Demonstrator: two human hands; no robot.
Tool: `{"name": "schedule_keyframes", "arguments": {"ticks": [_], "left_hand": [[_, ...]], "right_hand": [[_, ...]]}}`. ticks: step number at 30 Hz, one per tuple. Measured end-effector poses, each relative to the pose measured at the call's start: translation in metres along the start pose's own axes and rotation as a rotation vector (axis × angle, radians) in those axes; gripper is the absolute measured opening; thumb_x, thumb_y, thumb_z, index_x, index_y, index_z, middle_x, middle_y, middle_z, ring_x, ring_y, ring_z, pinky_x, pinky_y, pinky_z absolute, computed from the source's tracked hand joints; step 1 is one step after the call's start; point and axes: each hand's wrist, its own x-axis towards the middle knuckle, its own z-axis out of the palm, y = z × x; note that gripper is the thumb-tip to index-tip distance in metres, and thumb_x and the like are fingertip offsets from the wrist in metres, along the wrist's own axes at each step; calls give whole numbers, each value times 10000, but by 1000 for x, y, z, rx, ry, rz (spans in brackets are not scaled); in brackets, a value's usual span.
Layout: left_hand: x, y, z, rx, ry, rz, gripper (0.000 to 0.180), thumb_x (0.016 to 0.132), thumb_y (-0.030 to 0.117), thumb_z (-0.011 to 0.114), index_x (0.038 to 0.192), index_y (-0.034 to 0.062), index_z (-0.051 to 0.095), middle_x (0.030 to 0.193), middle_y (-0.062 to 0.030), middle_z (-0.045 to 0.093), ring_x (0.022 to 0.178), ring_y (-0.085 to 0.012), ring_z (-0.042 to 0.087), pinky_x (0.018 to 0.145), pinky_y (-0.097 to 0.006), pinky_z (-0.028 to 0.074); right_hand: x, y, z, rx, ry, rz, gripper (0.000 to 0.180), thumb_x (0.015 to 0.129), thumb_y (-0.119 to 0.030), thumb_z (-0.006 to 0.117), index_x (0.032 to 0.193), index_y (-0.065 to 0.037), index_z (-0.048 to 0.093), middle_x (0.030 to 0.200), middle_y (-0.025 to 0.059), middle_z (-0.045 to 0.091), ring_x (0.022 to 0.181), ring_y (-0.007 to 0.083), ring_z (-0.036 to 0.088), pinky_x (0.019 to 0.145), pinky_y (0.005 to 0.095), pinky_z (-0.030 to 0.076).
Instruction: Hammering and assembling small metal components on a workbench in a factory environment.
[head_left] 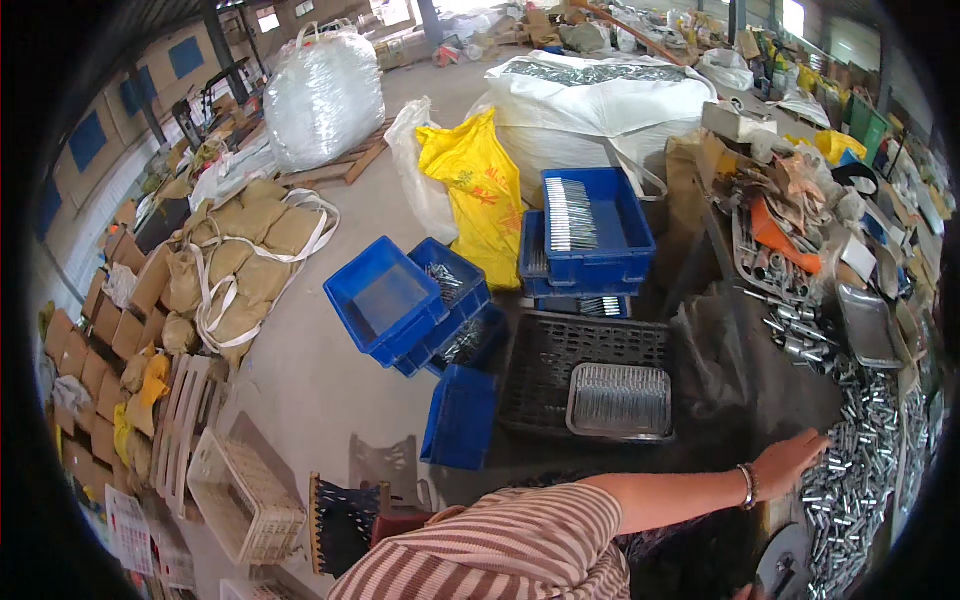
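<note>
One rectangular silver tray (620,436) of rowed metal pieces (620,397) sits in a black plastic crate (535,390); a blue plastic bin (600,268) holds silver rods (570,215). Loose silver metal cylinders (850,500) lie heaped beside the left hand (788,466); whether it grasps any cannot be told.

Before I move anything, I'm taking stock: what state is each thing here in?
Parts: loose, piled
Left hand: outstretched at their edge, grip unclear
Tray: filled
Crate: partly covered by the tray
Top left bin: open, stacked
Top right bin: open, part-filled, stacked
Bulk bag: open, filled
Yellow sack: upright, creased
Bale: wrapped, upright
</note>
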Motion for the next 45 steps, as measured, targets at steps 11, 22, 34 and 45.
{"name": "schedule_keyframes", "arguments": {"ticks": [11,22,34,45], "left_hand": [[1,3,-4,195,44,138,197,975,79,608,1144,77,506,1072,-158,539,860,-405,640,729,-498,536],[-7,-7,-4,378,19,113,253,959,90,612,1184,57,500,1072,-155,538,845,-385,652,725,-491,550],[-4,15,-42,330,-38,8,277,974,213,654,1218,85,629,1017,-145,687,902,-374,691,751,-497,568],[-28,48,-8,-374,-357,-144,353,949,-25,674,1278,-18,546,1110,-95,676,930,-106,659,790,-236,529]], "right_hand": [[-56,66,30,270,-359,107,307,1042,-137,647,1267,72,673,1206,209,728,1088,308,672,981,410,524],[-54,85,34,235,-494,308,312,1042,-115,618,1309,37,673,1264,201,711,1150,313,658,993,415,513],[-19,14,45,270,-445,90,257,930,-115,713,1164,-9,718,1089,209,729,963,375,721,844,394,573],[12,34,-82,-79,210,68,143,883,-101,753,1009,-49,712,880,140,654,783,320,671,679,398,535]]}}
